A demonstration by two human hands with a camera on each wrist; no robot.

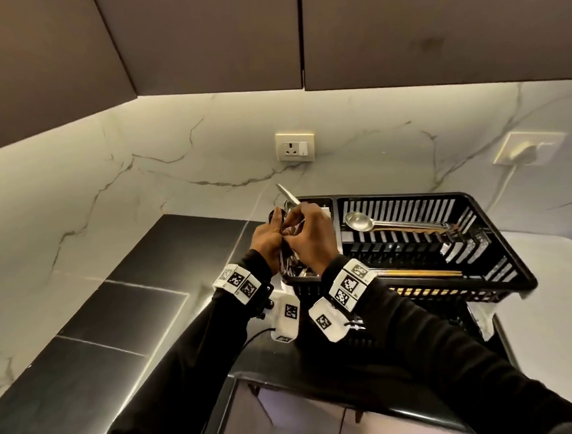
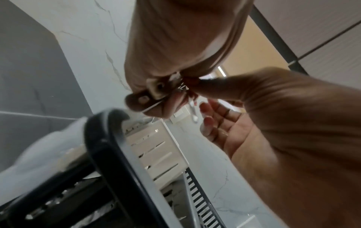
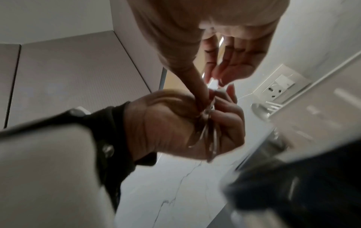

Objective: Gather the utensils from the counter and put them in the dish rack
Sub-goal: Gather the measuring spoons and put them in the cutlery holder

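Both hands meet over the left compartment of the black dish rack (image 1: 408, 195). My left hand (image 1: 270, 242) is a fist round a bundle of metal utensils (image 3: 210, 135), and one handle (image 1: 287, 195) sticks up past the fingers. My right hand (image 1: 308, 237) pinches the top of that bundle with index finger and thumb; its other fingers (image 2: 213, 121) hang loose. A large steel spoon (image 1: 360, 221) lies in the rack's main compartment, and wooden-handled pieces (image 1: 421, 273) lie along its front. The white cutlery holder (image 2: 156, 146) stands just below the hands.
A wall socket (image 1: 295, 147) is behind the hands, and a plug with a white cable (image 1: 524, 149) is at the right. Dark counter tiles (image 1: 133, 289) stretch to the left. Wall cabinets (image 1: 205, 40) hang overhead.
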